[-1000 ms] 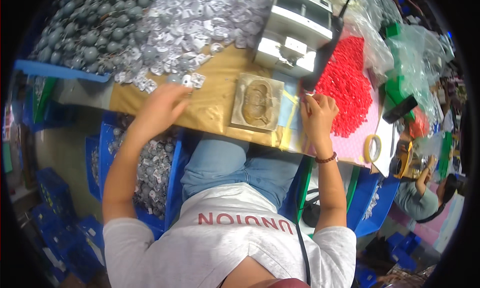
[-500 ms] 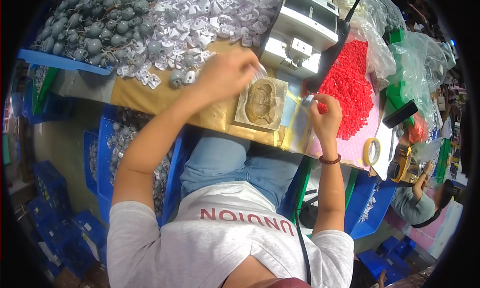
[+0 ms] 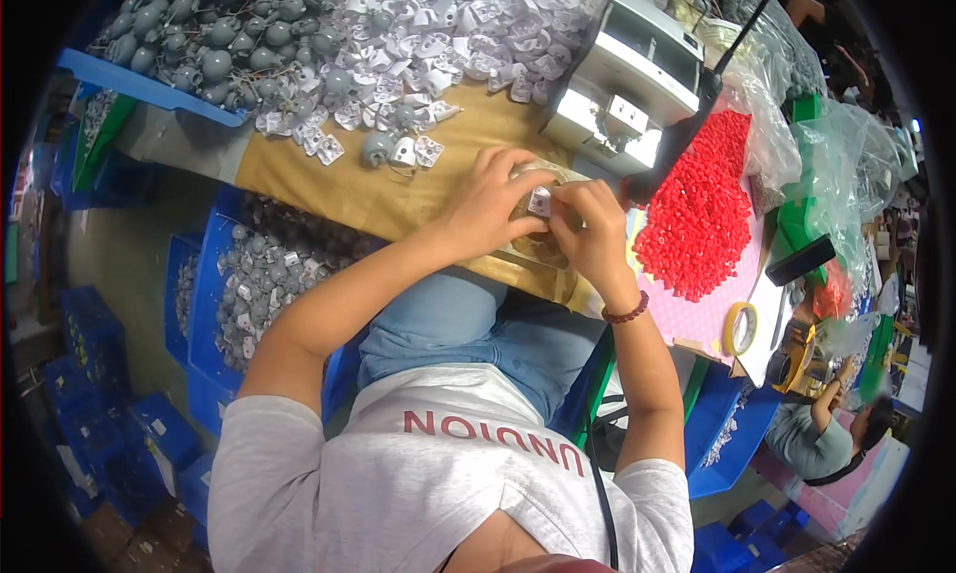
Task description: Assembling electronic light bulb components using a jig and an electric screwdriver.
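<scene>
Both hands meet over the square block (image 3: 518,268) with a hollowed, moulded middle, which they now mostly cover. My left hand (image 3: 488,207) is curled around a small white plastic part (image 3: 539,202), its fingers and thumb closed at the part's far and near sides. From the right, my right hand (image 3: 595,229) is closed, with its thumb and fingertips at the same white part. Whether the fingertips also pinch something smaller there is hidden.
A heap of white plastic parts (image 3: 468,35) and grey round pieces (image 3: 239,50) lies beyond my left hand. Past the block stands a white machine (image 3: 632,85). Small red pieces (image 3: 697,215) and a tape roll (image 3: 740,328) lie to the right; a blue bin (image 3: 204,344) stands below left.
My left hand, blurred earlier above the block, has come down onto it with the white part. My right hand has moved left from the red pieces to join it.
</scene>
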A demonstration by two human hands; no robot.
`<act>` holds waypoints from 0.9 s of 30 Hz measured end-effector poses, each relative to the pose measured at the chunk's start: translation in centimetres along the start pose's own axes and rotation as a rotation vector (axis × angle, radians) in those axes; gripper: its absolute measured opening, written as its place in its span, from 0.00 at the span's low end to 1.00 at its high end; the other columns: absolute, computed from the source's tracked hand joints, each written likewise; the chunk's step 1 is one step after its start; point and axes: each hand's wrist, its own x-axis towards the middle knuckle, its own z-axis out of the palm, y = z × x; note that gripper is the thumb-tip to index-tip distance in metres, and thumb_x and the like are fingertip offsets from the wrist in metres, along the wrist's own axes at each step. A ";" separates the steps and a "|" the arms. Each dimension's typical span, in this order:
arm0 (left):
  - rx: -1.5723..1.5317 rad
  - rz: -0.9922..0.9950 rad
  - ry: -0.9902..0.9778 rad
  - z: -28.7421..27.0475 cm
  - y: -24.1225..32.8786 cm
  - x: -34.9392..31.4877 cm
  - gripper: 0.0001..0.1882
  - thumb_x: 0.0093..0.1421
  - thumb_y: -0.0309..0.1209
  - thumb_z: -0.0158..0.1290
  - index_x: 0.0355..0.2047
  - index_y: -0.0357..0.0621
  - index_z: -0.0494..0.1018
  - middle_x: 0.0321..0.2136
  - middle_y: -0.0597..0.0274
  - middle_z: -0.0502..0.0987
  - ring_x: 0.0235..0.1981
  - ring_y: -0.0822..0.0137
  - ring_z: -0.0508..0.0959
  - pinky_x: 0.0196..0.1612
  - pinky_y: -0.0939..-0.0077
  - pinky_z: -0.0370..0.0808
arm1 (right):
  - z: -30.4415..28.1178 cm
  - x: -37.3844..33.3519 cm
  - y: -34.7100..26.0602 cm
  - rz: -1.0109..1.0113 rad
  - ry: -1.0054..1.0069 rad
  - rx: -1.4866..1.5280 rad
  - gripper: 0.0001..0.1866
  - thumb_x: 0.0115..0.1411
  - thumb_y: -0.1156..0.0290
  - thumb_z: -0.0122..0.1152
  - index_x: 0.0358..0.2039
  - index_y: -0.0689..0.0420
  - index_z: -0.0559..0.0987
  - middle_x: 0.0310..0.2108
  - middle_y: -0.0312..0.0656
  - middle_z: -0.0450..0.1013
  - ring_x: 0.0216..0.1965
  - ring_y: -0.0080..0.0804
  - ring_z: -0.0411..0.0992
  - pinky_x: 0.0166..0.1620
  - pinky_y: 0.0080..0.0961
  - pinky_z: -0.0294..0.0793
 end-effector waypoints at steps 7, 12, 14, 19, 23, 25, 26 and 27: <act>0.461 0.027 0.088 -7.1 -4.7 -5.7 0.17 0.53 0.28 0.63 0.45 0.46 0.78 0.50 0.57 0.72 0.57 0.51 0.66 0.60 0.59 0.66 | 0.0 -0.4 -0.3 -0.289 -0.155 -0.357 0.18 0.48 0.76 0.66 0.42 0.58 0.79 0.39 0.40 0.75 0.43 0.39 0.73 0.43 0.35 0.71; 0.586 -0.029 0.151 -9.2 -7.7 -6.8 0.14 0.52 0.24 0.60 0.40 0.50 0.78 0.47 0.61 0.73 0.55 0.53 0.68 0.57 0.60 0.67 | 0.2 -1.3 -0.5 -0.253 -0.123 -0.344 0.21 0.48 0.76 0.67 0.46 0.59 0.79 0.43 0.41 0.75 0.45 0.40 0.73 0.44 0.35 0.71; 0.555 -0.015 0.169 -9.6 -8.7 -5.9 0.12 0.52 0.24 0.60 0.39 0.49 0.78 0.45 0.61 0.74 0.55 0.53 0.68 0.56 0.60 0.68 | 0.4 -1.5 -0.3 -0.198 -0.086 -0.276 0.22 0.49 0.76 0.68 0.47 0.59 0.78 0.44 0.43 0.75 0.45 0.41 0.73 0.45 0.35 0.72; -0.034 -0.334 0.298 -10.6 -7.6 -2.5 0.05 0.64 0.27 0.55 0.38 0.41 0.77 0.35 0.59 0.79 0.39 0.62 0.78 0.45 0.67 0.74 | 0.5 -1.6 -0.1 0.046 -0.004 -0.067 0.24 0.52 0.76 0.70 0.51 0.59 0.77 0.46 0.48 0.75 0.44 0.47 0.73 0.45 0.38 0.73; -0.336 -0.367 0.187 -12.5 -1.1 -0.4 0.09 0.71 0.32 0.50 0.44 0.38 0.74 0.31 0.66 0.77 0.34 0.77 0.75 0.41 0.81 0.73 | -0.8 -1.0 -1.0 0.092 0.137 0.074 0.26 0.51 0.78 0.71 0.52 0.60 0.76 0.49 0.51 0.75 0.49 0.48 0.73 0.51 0.37 0.74; -0.425 -0.373 0.021 -12.2 1.6 0.0 0.10 0.72 0.32 0.48 0.41 0.39 0.74 0.29 0.66 0.76 0.33 0.77 0.74 0.39 0.80 0.73 | -2.1 0.3 -2.3 0.008 0.152 0.113 0.26 0.52 0.80 0.69 0.53 0.61 0.75 0.49 0.53 0.74 0.50 0.49 0.73 0.53 0.36 0.73; -0.378 -0.346 -0.066 -11.8 2.0 0.3 0.10 0.72 0.32 0.47 0.40 0.39 0.74 0.29 0.65 0.75 0.32 0.76 0.74 0.39 0.80 0.73 | -2.6 1.2 -3.3 -0.036 0.150 0.138 0.26 0.52 0.80 0.68 0.53 0.61 0.75 0.49 0.52 0.74 0.50 0.49 0.73 0.53 0.36 0.73; -0.334 -0.311 -0.155 -11.2 2.5 0.7 0.10 0.72 0.32 0.47 0.39 0.39 0.73 0.28 0.65 0.75 0.32 0.76 0.74 0.38 0.79 0.73 | -3.1 2.0 -4.2 -0.080 0.150 0.156 0.26 0.53 0.81 0.67 0.54 0.61 0.75 0.49 0.52 0.74 0.49 0.50 0.74 0.53 0.35 0.73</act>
